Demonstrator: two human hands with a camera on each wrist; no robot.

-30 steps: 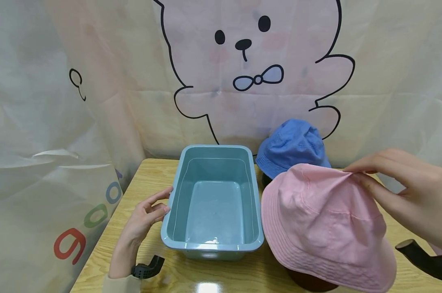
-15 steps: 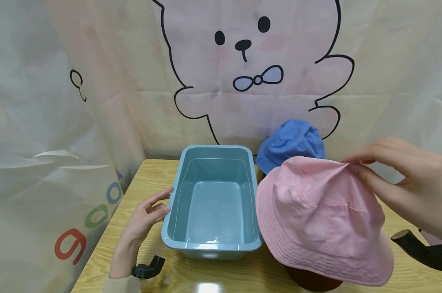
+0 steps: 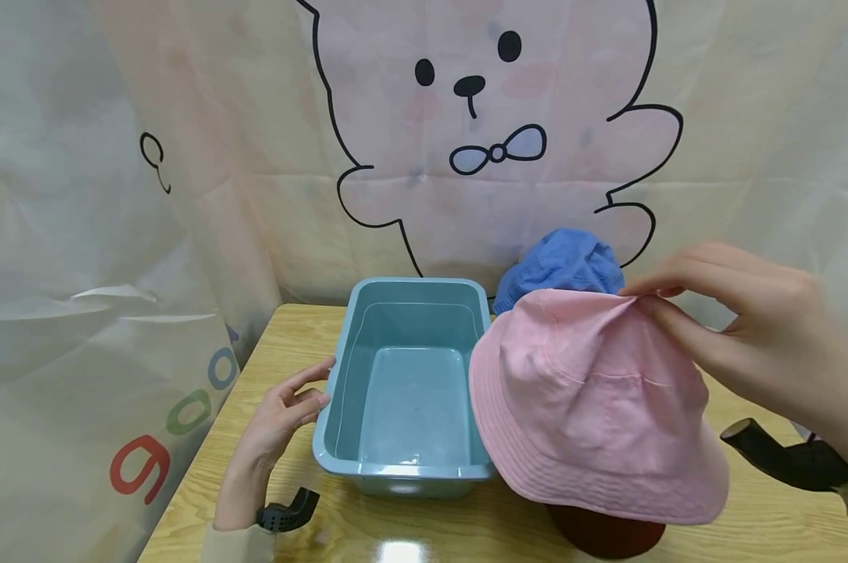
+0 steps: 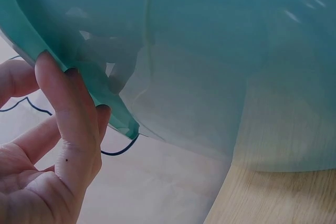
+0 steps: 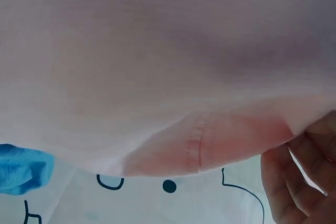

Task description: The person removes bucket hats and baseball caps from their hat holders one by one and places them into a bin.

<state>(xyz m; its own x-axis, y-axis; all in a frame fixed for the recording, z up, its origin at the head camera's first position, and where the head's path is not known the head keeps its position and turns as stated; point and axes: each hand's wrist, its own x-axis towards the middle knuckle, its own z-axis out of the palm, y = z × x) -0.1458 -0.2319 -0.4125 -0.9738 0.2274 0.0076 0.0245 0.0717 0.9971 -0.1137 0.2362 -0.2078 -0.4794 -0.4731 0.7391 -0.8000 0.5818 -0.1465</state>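
A pink bucket hat (image 3: pixel 592 407) hangs from my right hand (image 3: pixel 747 313), which pinches its crown between thumb and fingers. The hat's brim overlaps the right rim of the blue-green plastic basin (image 3: pixel 413 471) in the head view. My left hand (image 3: pixel 276 422) holds the basin's left rim, with its fingertips (image 4: pixel 50 74) right at the rim in the left wrist view. Inside the basin only the bare floor shows. In the right wrist view, the hat's cloth (image 5: pixel 157 66) fills most of the picture, and fingers (image 5: pixel 281 182) show at its edge.
A blue bucket hat (image 3: pixel 567 262) stands at the back right, partly hidden by the pink one. A dark brown rounded object (image 3: pixel 606 536) shows below the pink brim. The wooden table (image 3: pixel 304 336) meets a curtain with a bear drawing (image 3: pixel 494 203).
My right hand has raised the pink hat and carried it left, over the basin's right edge, and more of the brown object shows beneath. The left hand stays at the basin's rim.
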